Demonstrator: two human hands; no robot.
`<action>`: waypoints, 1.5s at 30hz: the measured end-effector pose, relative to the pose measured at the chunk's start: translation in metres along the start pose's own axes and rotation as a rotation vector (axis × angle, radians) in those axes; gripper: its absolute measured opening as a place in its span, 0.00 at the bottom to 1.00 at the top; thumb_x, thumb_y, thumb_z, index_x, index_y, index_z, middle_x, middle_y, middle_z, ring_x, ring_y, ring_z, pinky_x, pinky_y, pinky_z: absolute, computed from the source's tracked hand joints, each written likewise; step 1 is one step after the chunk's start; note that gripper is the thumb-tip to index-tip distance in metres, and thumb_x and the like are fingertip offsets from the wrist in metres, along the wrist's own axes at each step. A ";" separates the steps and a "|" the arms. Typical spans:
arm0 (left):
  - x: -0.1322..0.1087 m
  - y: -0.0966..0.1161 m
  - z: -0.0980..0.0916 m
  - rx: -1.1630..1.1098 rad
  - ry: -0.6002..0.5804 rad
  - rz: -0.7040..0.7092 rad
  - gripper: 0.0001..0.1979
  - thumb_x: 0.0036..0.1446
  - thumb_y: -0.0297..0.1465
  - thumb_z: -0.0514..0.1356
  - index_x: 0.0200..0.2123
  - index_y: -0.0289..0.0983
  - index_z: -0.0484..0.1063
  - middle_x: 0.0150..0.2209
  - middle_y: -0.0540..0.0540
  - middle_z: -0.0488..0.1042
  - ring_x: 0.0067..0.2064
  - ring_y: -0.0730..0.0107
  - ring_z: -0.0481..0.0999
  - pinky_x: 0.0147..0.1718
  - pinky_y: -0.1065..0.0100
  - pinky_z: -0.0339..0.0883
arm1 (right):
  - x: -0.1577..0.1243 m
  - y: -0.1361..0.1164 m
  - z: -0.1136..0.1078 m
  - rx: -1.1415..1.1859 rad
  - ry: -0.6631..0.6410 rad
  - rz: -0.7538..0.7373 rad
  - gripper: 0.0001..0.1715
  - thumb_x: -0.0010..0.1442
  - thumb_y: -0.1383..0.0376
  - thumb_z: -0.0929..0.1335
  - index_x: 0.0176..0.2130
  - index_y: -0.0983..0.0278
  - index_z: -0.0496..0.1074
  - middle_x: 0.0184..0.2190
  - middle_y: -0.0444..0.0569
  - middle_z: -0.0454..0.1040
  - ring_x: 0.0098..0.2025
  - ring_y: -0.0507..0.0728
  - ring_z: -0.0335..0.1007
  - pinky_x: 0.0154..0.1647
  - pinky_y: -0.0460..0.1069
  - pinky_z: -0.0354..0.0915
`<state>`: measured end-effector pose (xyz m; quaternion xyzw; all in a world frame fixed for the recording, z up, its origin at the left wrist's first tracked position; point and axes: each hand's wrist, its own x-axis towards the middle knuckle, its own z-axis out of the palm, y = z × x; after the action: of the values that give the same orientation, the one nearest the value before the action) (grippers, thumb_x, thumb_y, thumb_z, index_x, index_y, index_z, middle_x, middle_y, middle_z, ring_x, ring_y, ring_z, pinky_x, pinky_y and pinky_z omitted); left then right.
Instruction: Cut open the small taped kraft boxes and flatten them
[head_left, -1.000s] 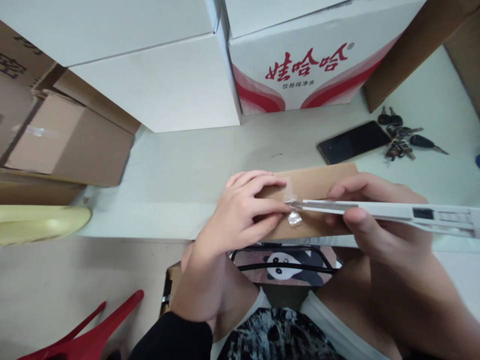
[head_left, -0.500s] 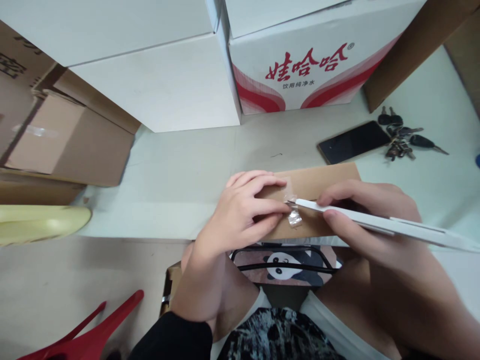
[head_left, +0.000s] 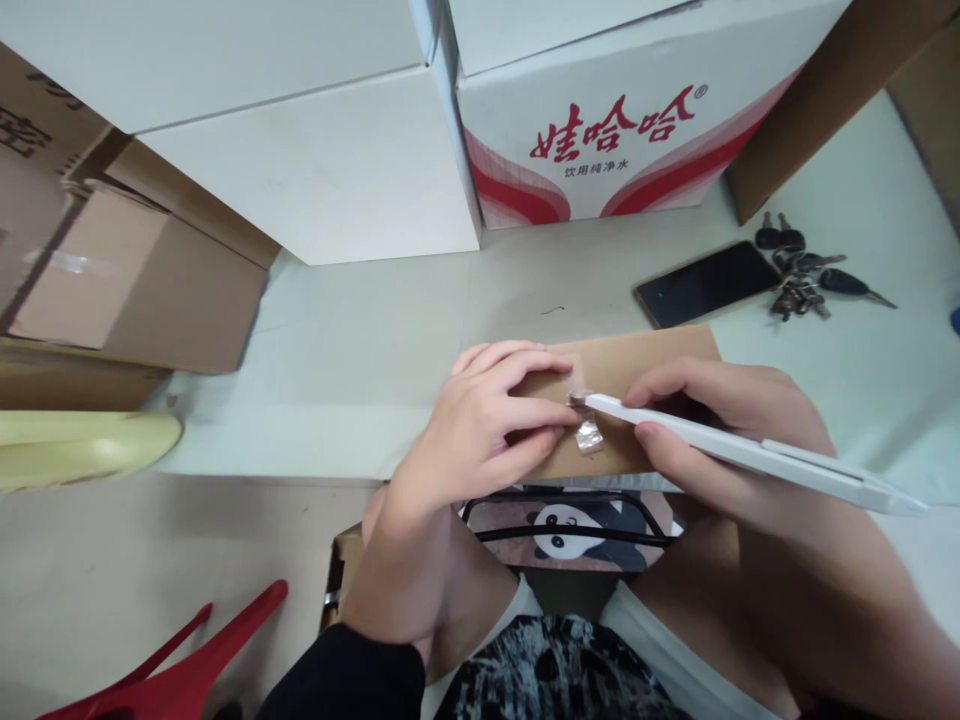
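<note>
My left hand (head_left: 487, 425) is curled over the left end of a small brown cardboard box (head_left: 637, 348) and holds it down at the table's front edge. Clear tape (head_left: 589, 435) lies crumpled across the box top beside those fingertips. Between thumb and fingers, my right hand (head_left: 720, 420) grips a slim white utility knife (head_left: 697, 440), slanted with its tail out to the right. Its small dark tip meets the tape close to my left index finger. The left end of the box is hidden under my left hand.
A black phone (head_left: 709, 283) and a bunch of keys (head_left: 799, 265) lie behind the box. White cartons (head_left: 592, 120) stand at the back, brown cartons (head_left: 187, 270) at the left. A red plastic piece (head_left: 187, 660) shows at lower left, and a panda-print item (head_left: 570, 535) below the table edge.
The knife and my right hand have shifted slightly left, with the tail coming further into view. My left hand and the box stay put.
</note>
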<state>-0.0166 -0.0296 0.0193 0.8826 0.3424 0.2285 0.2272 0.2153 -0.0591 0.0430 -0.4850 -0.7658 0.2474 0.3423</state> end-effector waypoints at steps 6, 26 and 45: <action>0.000 0.000 0.000 -0.005 -0.001 0.002 0.12 0.65 0.32 0.59 0.43 0.45 0.84 0.56 0.45 0.79 0.61 0.56 0.73 0.59 0.52 0.62 | -0.001 0.000 0.001 -0.040 -0.039 0.017 0.06 0.58 0.68 0.66 0.31 0.60 0.73 0.19 0.39 0.73 0.17 0.48 0.64 0.19 0.44 0.58; 0.001 0.001 0.000 -0.006 -0.008 -0.015 0.12 0.65 0.31 0.59 0.42 0.46 0.84 0.56 0.46 0.79 0.61 0.56 0.73 0.60 0.51 0.62 | -0.001 0.002 0.003 -0.034 -0.066 0.026 0.07 0.58 0.66 0.65 0.31 0.60 0.74 0.21 0.40 0.75 0.19 0.49 0.67 0.22 0.45 0.59; 0.001 0.002 0.000 0.005 -0.015 -0.031 0.12 0.66 0.32 0.59 0.42 0.46 0.83 0.55 0.46 0.79 0.61 0.56 0.72 0.61 0.51 0.62 | -0.005 0.004 0.008 -0.057 -0.028 0.026 0.06 0.59 0.67 0.65 0.32 0.60 0.72 0.22 0.40 0.73 0.20 0.48 0.65 0.23 0.45 0.58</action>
<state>-0.0152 -0.0300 0.0207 0.8793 0.3550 0.2176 0.2310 0.2135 -0.0626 0.0333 -0.5011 -0.7708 0.2368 0.3141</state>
